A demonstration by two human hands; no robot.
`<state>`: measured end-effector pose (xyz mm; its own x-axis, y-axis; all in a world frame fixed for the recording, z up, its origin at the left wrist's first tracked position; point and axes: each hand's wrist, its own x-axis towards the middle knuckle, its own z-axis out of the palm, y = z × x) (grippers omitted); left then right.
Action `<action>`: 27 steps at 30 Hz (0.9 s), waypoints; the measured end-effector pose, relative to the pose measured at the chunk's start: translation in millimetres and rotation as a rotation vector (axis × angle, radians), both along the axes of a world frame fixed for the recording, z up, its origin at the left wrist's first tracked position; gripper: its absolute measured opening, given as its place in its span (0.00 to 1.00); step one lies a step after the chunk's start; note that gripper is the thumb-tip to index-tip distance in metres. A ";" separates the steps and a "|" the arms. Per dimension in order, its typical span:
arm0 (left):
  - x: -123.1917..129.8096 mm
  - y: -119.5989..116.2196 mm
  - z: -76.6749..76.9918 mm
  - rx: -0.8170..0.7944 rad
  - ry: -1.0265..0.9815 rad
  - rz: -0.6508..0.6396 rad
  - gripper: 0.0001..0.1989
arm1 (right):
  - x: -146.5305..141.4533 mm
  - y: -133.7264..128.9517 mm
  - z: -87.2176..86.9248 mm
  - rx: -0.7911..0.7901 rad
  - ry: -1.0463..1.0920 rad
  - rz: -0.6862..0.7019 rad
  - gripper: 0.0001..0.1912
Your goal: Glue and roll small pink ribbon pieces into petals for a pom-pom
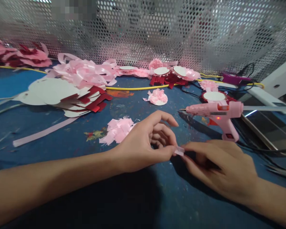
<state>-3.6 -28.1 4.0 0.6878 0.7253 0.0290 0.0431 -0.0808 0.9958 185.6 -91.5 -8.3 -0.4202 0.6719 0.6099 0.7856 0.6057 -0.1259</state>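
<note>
Both hands, the left hand (145, 143) and the right hand (219, 168), pinch one small pink ribbon piece (179, 150) between fingertips, steadying it above the tabletop (138, 203).

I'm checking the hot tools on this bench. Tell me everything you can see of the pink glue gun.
The glue gun is pink plastic, with an orange trigger and an orange patch on top of its body. A small red light glows on its side. It stands upright on the blue table, propped on its grip, nozzle pointing left and a clear glue stick jutting from its back. Neither hand touches it; the right hand is nearest, just in front. Black cables lie beside it.
</note>
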 end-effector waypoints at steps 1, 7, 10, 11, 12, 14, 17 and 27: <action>0.2 -0.2 -0.3 0.002 0.002 0.003 0.16 | -0.1 -0.8 1.0 0.009 -0.009 0.003 0.04; 0.8 -1.7 -1.8 0.024 0.008 0.022 0.16 | -1.6 -0.1 5.7 0.046 -0.034 0.002 0.08; 0.5 -1.3 -1.8 0.025 0.010 0.013 0.16 | -1.1 0.6 6.1 0.036 -0.047 0.002 0.09; 0.4 -1.0 -1.7 0.025 0.011 0.005 0.16 | -0.9 0.8 5.9 0.037 -0.051 0.001 0.09; 0.3 -0.8 -1.6 0.024 0.014 -0.004 0.16 | -0.8 1.0 5.8 0.041 -0.053 0.000 0.09; 0.3 -0.5 -1.4 0.024 0.018 -0.019 0.16 | -0.7 1.2 5.7 0.052 -0.054 0.002 0.09; 0.1 -0.8 -1.8 0.033 0.022 -0.026 0.16 | -1.2 0.9 7.0 0.054 -0.048 0.008 0.09; -0.5 -1.9 -4.9 0.215 0.036 -0.003 0.16 | -2.2 -2.4 10.6 -0.060 0.053 -0.022 0.10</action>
<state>-4.0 -30.0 -0.9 0.6930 0.7033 0.1583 0.0782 -0.2916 0.9533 183.4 -93.8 2.3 -0.3733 0.7166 0.5892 0.7899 0.5786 -0.2033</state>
